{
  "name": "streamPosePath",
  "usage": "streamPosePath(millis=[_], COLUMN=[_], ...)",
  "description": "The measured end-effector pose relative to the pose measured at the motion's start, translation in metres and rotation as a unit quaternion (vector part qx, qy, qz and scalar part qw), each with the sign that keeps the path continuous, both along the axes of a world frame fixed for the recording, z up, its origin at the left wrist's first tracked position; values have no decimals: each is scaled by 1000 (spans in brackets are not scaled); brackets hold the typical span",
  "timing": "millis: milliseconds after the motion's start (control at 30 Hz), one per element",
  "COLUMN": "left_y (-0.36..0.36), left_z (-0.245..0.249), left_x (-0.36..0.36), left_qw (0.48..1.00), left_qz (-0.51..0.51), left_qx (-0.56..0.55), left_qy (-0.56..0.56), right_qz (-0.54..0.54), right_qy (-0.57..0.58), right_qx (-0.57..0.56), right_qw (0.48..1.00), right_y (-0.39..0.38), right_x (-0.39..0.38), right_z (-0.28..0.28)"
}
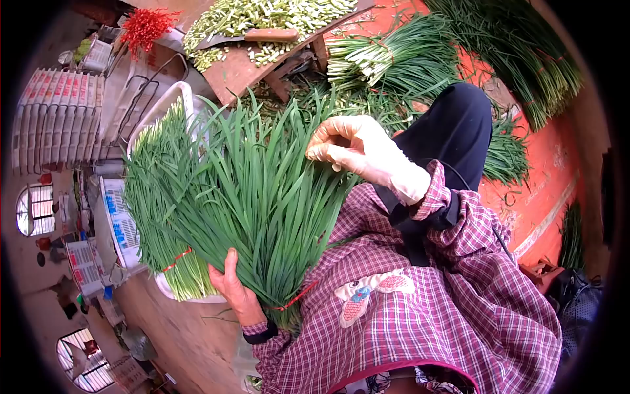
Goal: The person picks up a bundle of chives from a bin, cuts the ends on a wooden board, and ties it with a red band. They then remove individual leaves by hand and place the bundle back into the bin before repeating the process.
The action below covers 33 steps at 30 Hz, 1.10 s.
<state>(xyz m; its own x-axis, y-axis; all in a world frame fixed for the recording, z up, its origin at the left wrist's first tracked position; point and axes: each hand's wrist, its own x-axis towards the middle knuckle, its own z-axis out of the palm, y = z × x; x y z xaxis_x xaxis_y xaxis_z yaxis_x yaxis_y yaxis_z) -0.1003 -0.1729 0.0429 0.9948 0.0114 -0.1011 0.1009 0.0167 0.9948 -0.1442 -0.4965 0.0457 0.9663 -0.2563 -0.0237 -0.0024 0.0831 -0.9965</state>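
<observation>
- We see the left hand clenched round the tied base of a bundle of garlic chives, just above its red band.
- The bundle's long axis runs from that grip up and away, with the leaf tips fanning wide.
- The gloved right hand sits at the fan's right edge, nearer the tips. Its fingers are pinched shut, and we cannot tell whether a leaf is caught.
- Beyond lie a second banded bundle in a white tub, and a cleaver on the chopping board.
</observation>
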Motion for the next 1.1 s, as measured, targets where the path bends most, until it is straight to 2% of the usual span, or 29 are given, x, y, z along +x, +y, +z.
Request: streamPosePath(millis=[67, 133, 167, 233, 300, 333, 367, 433, 467, 567, 633, 700, 767, 900, 1100], left_y=[1, 1, 1, 1, 5, 7, 5, -4, -5, -5, -5, -7, -7, -5, -4], left_z=[-1, -2, -2, -2, -5, -8, -6, -1, 0, 3, 3, 3, 3, 0, -1], left_x=[1, 2, 1, 2, 2, 3, 3, 1, 0, -2, -3, -3, -3, -2, -1], left_qw=[1000, 1000, 1000, 999, 999, 999, 999, 999, 999, 999, 998, 998, 998, 999, 998], left_qz=[-3, -5, -1, 8, 20, 20, 22, 6, 7, 7, 8, 10, 12, 13, 15], left_qx=[-3, -6, 18, 41, 33, 44, 44, 39, 39, 43, 63, 59, 56, 43, 56], left_qy=[0, -1, -1, -6, -4, -6, -6, -22, -21, -15, -15, -21, -24, -19, -23], right_qz=[-26, -119, -168, -279, -269, -279, -297, -266, -234, -99, -49, -16, 4, -25, -14], right_qy=[-5, -83, -46, -122, -152, -114, -151, -193, -179, -201, -190, -145, -99, -107, -121], right_qx=[-26, -29, 12, 46, 6, -108, -309, -376, -427, -412, -393, -422, -455, -435, -340], right_qw=[999, 989, 985, 952, 951, 947, 891, 866, 855, 883, 899, 895, 885, 894, 932], right_y=[6, 10, 3, -33, -58, -56, -55, -41, -33, -1, 18, 27, 32, 40, 43], right_x=[3, 9, 12, 20, 12, 8, 7, 2, -1, 4, 11, 12, 11, 13, 20], right_z=[-3, -12, -10, -19, -15, -4, 1, 20, 26, 29, 16, 7, 3, -8, -9])
